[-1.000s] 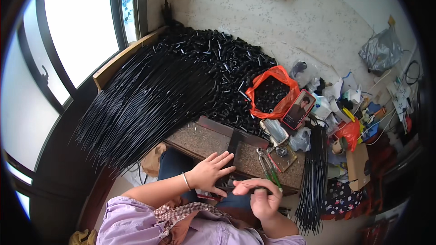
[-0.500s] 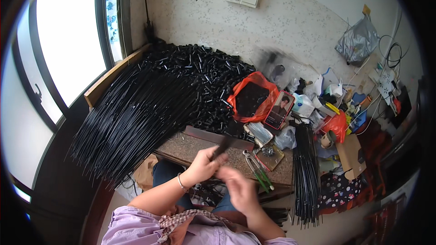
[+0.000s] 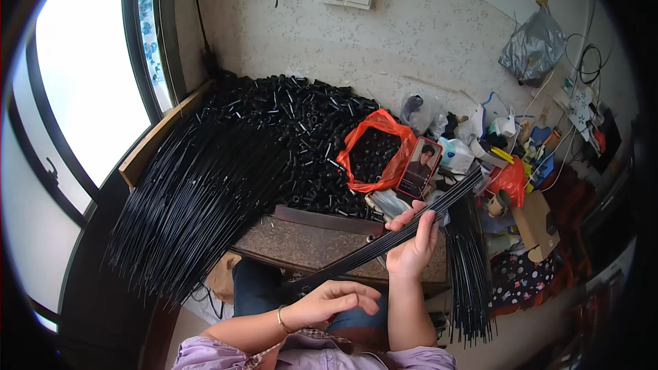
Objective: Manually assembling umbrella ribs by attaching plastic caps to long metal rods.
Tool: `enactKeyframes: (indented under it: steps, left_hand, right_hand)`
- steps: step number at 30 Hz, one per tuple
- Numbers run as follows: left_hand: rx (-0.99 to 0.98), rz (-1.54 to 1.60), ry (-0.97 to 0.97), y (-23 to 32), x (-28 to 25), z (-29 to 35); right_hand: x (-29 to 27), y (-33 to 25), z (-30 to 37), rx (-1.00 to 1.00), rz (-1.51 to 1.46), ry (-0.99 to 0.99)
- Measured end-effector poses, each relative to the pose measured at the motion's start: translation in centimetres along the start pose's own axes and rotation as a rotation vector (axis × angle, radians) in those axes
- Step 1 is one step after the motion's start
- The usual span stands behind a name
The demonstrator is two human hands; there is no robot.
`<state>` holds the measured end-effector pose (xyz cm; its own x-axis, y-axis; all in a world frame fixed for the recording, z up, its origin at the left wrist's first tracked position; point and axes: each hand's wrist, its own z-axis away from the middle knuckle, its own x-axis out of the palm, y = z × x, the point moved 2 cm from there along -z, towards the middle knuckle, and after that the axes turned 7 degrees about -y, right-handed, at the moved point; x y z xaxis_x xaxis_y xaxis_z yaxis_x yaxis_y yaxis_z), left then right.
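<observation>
My right hand (image 3: pixel 412 247) grips a bundle of thin black rods (image 3: pixel 380 247), held on a slant from above my lap up toward the right. Its thumb and fingers lie around the upper part of the bundle. Just below the lower half of the rods, my left hand (image 3: pixel 332 305) has its fingers stretched loosely with nothing in them. A large fan of thin black rods (image 3: pixel 192 199) covers the left of the table. Behind it lies a heap of short black tubes (image 3: pixel 301 106). An orange plastic bag (image 3: pixel 347 157) with small dark pieces inside sits to the right.
A dark metal strip (image 3: pixel 329 223) runs along the table (image 3: pixel 274 243) in front of the heap. A phone (image 3: pixel 419 168) leans beside the orange bag. More black rods (image 3: pixel 469 281) hang over the right edge. Clutter and a cardboard box (image 3: pixel 538 223) stand at the right.
The rod bundle now lies in my right hand, up and to the right. My left hand, earlier closed on a dark item, has dropped lower and spread its fingers.
</observation>
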<state>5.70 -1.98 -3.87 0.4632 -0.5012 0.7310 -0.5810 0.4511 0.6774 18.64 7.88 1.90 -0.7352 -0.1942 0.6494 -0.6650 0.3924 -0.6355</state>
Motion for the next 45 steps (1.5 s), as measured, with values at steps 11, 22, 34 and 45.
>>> enactKeyframes:
  steps: [11, 22, 34, 45]
  left_hand:
    - [0.233, -1.087, 0.170, 8.6, -5.3, -5.3]
    - [0.080, -1.283, -0.008, 13.3, -12.0, -11.1]
    - [-0.214, -2.445, 0.298, 21.3, -24.2, -22.0]
    - [0.140, -1.910, 0.495, 20.8, -19.7, -13.4]
  right_hand:
    - [-6.3, 10.1, 9.7, 0.540, 0.247, -0.423]
    - [-10.1, 11.1, 9.3, 0.642, 0.072, -0.022]
    - [-10.1, 11.2, 8.8, 0.651, 0.178, 0.006]
    - [-7.2, 10.3, 9.4, 0.638, 0.224, -0.045]
